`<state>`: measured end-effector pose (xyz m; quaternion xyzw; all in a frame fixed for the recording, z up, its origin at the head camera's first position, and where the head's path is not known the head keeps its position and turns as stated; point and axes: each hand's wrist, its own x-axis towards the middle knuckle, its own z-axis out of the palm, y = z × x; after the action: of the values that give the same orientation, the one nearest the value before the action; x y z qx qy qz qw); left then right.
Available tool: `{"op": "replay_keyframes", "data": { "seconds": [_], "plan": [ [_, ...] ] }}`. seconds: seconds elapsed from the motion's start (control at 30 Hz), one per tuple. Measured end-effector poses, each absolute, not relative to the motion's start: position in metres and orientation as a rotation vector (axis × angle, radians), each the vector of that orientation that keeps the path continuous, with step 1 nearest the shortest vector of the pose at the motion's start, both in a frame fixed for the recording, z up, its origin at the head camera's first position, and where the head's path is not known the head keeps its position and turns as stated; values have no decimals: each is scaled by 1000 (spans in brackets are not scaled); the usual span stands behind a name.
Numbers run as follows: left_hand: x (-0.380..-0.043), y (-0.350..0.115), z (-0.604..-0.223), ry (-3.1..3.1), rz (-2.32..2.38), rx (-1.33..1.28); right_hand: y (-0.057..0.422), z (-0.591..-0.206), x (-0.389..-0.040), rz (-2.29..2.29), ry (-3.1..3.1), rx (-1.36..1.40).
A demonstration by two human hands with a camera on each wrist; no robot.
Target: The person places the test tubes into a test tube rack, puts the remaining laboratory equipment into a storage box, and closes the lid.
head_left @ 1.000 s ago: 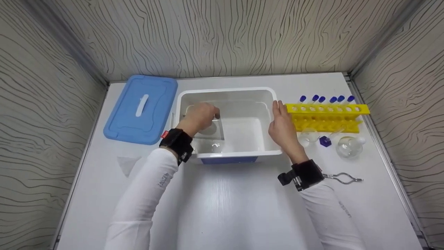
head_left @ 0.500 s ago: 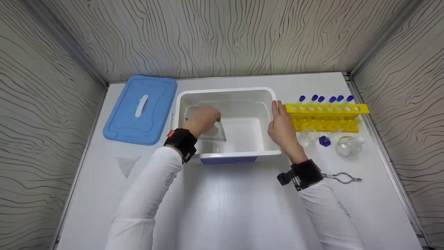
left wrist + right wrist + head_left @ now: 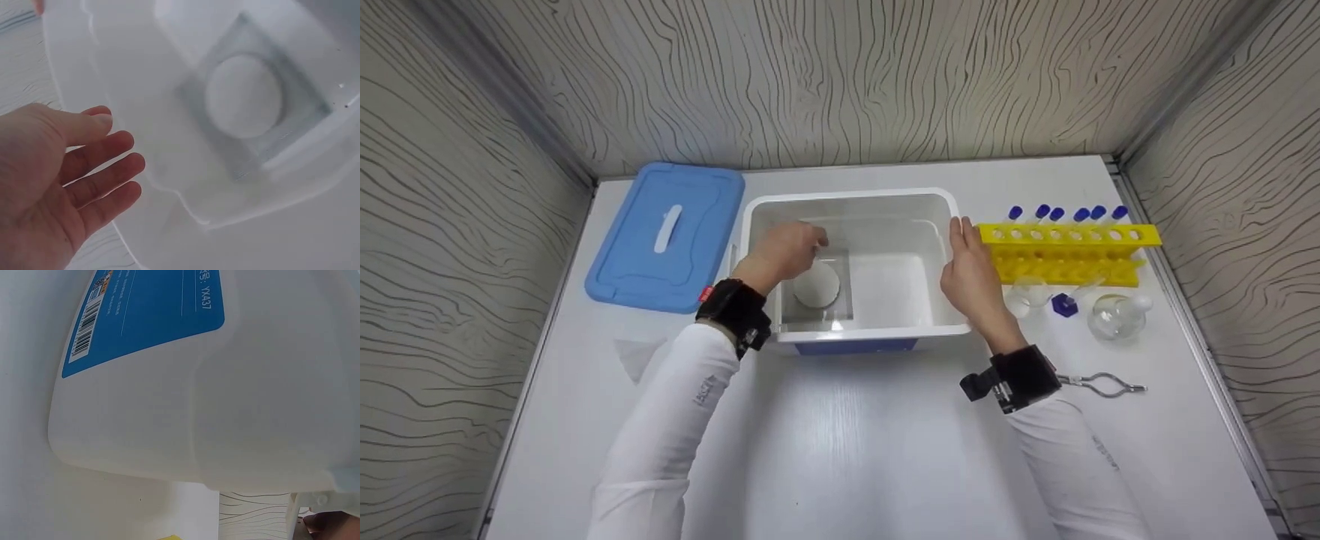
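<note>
A square wire gauze [image 3: 844, 281] with a white round centre [image 3: 243, 97] lies at the left end inside the white plastic box [image 3: 889, 289]. Above that end, my left hand [image 3: 784, 251] hovers apart from the gauze. In the left wrist view, its fingers [image 3: 109, 174] are spread and slightly bent, with nothing held. My right hand [image 3: 975, 281] rests against the right rim of the box, two fingers straight along it; the others are hidden. The right wrist view shows mainly the box's outer wall and blue label [image 3: 152, 315], with part of a hand behind a white latch [image 3: 320, 499].
A blue lid [image 3: 664, 232] lies at back left, near a white triangular sheet [image 3: 634, 356]. On the right stand a yellow rack [image 3: 1069, 236] with blue-capped tubes, clear glassware [image 3: 1030, 292], a purple hexagonal base [image 3: 1064, 304], a white-capped vessel [image 3: 1116, 319] and metal tongs [image 3: 1102, 385].
The wire gauze was tilted under my left hand; now it lies lower in the box, its white centre fully showing. My left hand has let go and drawn back leftward. My right hand stays put.
</note>
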<state>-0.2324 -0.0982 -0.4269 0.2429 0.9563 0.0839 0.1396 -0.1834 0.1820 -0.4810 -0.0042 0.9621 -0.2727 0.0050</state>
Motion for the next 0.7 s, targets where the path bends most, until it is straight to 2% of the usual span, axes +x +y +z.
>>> {"op": "replay_keyframes", "data": {
  "seconds": [0.33,0.7],
  "plan": [
    [-223,-135,-418,2910,700,690,182,-481,-184,-860,3023,-13],
    [-204,-191,-417,2975,1053,385,182,-482,-184,-829,3025,-6]
  ]
}}
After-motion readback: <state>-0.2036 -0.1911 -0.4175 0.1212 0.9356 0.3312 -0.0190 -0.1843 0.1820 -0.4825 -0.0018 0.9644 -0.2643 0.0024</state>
